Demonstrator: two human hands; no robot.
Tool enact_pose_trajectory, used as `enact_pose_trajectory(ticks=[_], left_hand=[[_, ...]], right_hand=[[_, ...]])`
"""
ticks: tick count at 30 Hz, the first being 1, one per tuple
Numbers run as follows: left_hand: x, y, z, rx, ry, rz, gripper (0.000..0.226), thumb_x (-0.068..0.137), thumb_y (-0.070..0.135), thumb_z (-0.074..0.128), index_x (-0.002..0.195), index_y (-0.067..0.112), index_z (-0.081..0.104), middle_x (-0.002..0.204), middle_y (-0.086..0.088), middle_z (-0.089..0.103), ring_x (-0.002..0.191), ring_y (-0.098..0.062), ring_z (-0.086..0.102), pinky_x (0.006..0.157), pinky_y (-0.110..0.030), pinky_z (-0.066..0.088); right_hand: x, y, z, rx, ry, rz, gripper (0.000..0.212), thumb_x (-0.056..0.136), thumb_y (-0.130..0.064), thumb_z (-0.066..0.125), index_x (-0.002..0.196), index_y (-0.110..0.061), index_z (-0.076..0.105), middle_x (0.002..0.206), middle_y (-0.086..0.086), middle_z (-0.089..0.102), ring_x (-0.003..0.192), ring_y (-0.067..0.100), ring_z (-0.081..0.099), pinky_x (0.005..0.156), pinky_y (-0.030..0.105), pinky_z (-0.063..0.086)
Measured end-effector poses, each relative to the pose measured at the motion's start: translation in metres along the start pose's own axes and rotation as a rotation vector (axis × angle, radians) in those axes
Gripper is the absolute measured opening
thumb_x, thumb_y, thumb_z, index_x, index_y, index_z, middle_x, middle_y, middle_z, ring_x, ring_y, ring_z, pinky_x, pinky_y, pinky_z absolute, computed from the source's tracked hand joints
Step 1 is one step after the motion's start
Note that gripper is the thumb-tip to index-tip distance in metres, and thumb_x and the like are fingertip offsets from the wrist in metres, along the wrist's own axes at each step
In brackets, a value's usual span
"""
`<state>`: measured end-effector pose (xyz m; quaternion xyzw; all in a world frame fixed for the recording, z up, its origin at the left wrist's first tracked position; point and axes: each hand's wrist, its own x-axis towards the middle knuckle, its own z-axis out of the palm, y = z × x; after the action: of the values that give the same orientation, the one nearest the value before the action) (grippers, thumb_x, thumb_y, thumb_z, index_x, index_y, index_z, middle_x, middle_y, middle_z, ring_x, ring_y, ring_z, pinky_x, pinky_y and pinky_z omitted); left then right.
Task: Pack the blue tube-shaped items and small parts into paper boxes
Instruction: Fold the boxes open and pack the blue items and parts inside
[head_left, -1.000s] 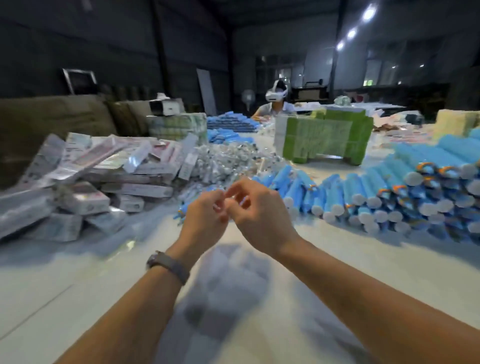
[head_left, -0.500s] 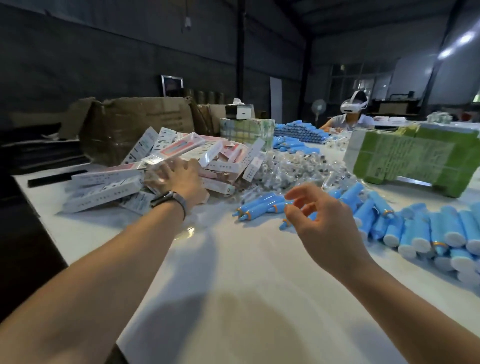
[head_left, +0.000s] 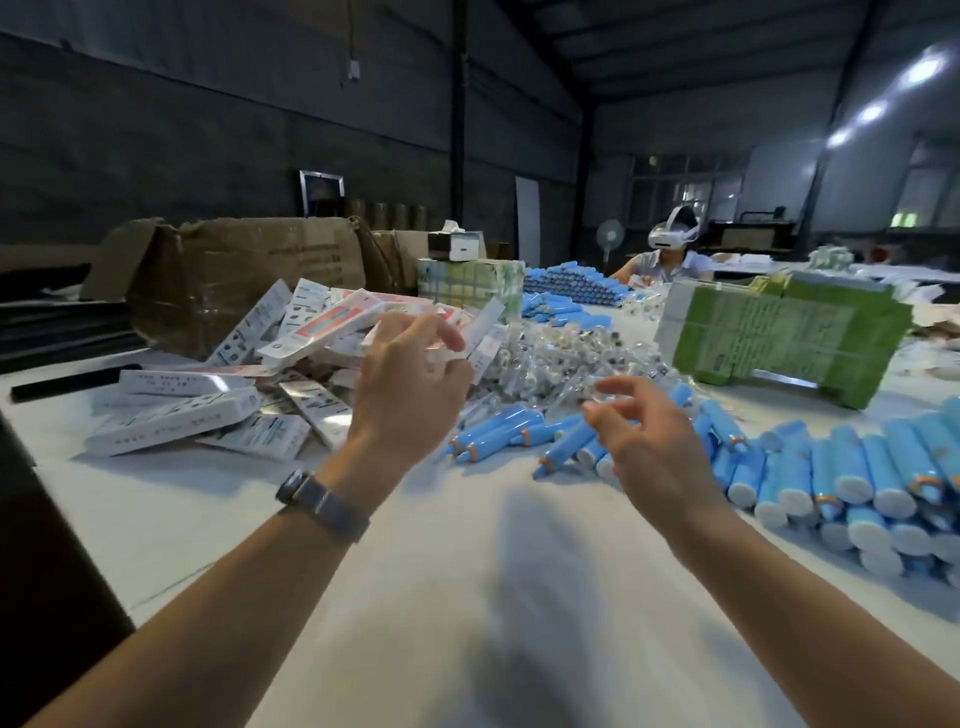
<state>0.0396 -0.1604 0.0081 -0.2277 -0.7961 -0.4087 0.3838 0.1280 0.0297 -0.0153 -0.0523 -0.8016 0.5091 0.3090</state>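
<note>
At frame centre, the left hand (head_left: 410, 384) pinches a small clear plastic packet (head_left: 441, 358); the right hand (head_left: 649, 441) hovers with fingers loosely apart above smooth blue plastic tubes (head_left: 498, 431).

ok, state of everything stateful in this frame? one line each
left hand: raised, fingers curled round a small clear item
right hand: raised, fingers loosely curled, holding nothing
paper boxes: closed, heaped
blue tubes: capped, lying stacked
cardboard carton: flaps open
table: bare in front
</note>
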Motion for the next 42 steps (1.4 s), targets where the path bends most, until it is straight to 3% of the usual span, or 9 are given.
enact_pose_trajectory(ticks=[3, 8, 14, 19, 22, 27, 34, 39, 42], left_hand=[[-0.036, 0.057, 0.012, -0.658, -0.086, -0.132, 0.023, 0.076, 0.005, 0.06, 0.076, 0.028, 0.062, 0.099, 0.002, 0.049, 0.087, 0.001, 0.059, 0.079, -0.013, 0.051], [-0.07, 0.108, 0.057, -1.501, -0.449, -0.678, 0.031, 0.07, -0.003, 0.052, 0.082, 0.025, 0.06, 0.104, -0.016, 0.054, 0.098, -0.035, 0.054, 0.07, -0.053, 0.06], [-0.078, 0.112, 0.097, -1.15, -0.672, -0.398, 0.053, 0.073, 0.02, 0.069, 0.119, 0.027, 0.045, 0.113, -0.014, 0.069, 0.092, -0.019, 0.07, 0.075, -0.035, 0.058], [-0.091, 0.084, 0.112, -1.09, -0.569, -0.238, 0.047, 0.089, 0.003, 0.065, 0.126, 0.023, 0.043, 0.121, 0.003, 0.069, 0.113, -0.013, 0.065, 0.096, -0.036, 0.055], [-0.089, 0.07, 0.114, -1.063, -0.577, -0.235, 0.042, 0.096, -0.002, 0.058, 0.121, 0.028, 0.045, 0.122, 0.016, 0.068, 0.116, -0.006, 0.063, 0.1, -0.04, 0.053], [-0.093, 0.068, 0.121, -1.035, -0.593, -0.243, 0.045, 0.086, 0.019, 0.061, 0.119, 0.049, 0.051, 0.132, 0.012, 0.064, 0.126, -0.013, 0.058, 0.109, -0.049, 0.043], [-0.092, 0.069, 0.12, -1.049, -0.614, -0.207, 0.046, 0.086, 0.02, 0.06, 0.118, 0.052, 0.05, 0.128, 0.017, 0.064, 0.12, -0.007, 0.06, 0.105, -0.043, 0.046], [-0.09, 0.072, 0.113, -1.029, -0.668, -0.271, 0.039, 0.09, 0.049, 0.046, 0.128, 0.06, 0.047, 0.124, 0.034, 0.061, 0.113, 0.012, 0.058, 0.085, -0.012, 0.048], [-0.089, 0.068, 0.113, -0.987, -0.688, -0.304, 0.061, 0.082, 0.062, 0.05, 0.142, 0.051, 0.041, 0.128, 0.027, 0.062, 0.115, 0.005, 0.059, 0.098, -0.032, 0.045]], right_hand=[[0.01, -0.008, -0.016, 0.413, -0.042, 0.321, 0.048, 0.093, -0.05, 0.057, 0.135, -0.028, 0.048, 0.122, 0.002, 0.06, 0.099, 0.021, 0.063, 0.07, 0.034, 0.052], [0.021, -0.012, -0.066, 0.842, 0.113, 0.292, 0.046, 0.096, -0.025, 0.058, 0.141, -0.02, 0.048, 0.092, 0.001, 0.067, 0.079, 0.02, 0.062, 0.065, 0.032, 0.055], [-0.001, 0.008, -0.084, 0.392, 0.109, 0.059, 0.045, 0.092, 0.0, 0.06, 0.129, -0.024, 0.05, 0.102, 0.008, 0.072, 0.087, 0.021, 0.073, 0.072, 0.039, 0.06], [0.003, 0.019, -0.095, 0.087, 0.009, -0.029, 0.018, 0.092, -0.029, 0.063, 0.097, -0.015, 0.072, 0.093, 0.014, 0.071, 0.083, 0.024, 0.066, 0.076, 0.047, 0.056], [0.017, 0.034, -0.122, -0.616, 0.201, -0.08, 0.025, 0.092, -0.03, 0.058, 0.114, -0.024, 0.069, 0.108, 0.001, 0.071, 0.104, 0.02, 0.061, 0.089, 0.039, 0.049], [0.016, 0.066, -0.13, -1.351, -0.182, 0.142, 0.051, 0.094, -0.053, 0.044, 0.142, -0.036, 0.042, 0.143, 0.0, 0.047, 0.133, 0.029, 0.031, 0.103, 0.046, 0.031], [0.007, 0.087, -0.122, -1.623, -0.19, 0.076, 0.029, 0.092, -0.034, 0.045, 0.12, -0.033, 0.053, 0.131, 0.002, 0.045, 0.126, 0.027, 0.032, 0.095, 0.048, 0.028], [0.006, 0.089, -0.123, -1.573, -0.043, -0.02, 0.025, 0.091, -0.035, 0.05, 0.113, -0.031, 0.06, 0.119, -0.002, 0.055, 0.12, 0.024, 0.041, 0.091, 0.039, 0.035], [0.008, 0.078, -0.124, -1.408, 0.142, -0.11, 0.024, 0.088, -0.038, 0.052, 0.108, -0.028, 0.06, 0.106, -0.002, 0.062, 0.109, 0.024, 0.051, 0.076, 0.033, 0.041]])
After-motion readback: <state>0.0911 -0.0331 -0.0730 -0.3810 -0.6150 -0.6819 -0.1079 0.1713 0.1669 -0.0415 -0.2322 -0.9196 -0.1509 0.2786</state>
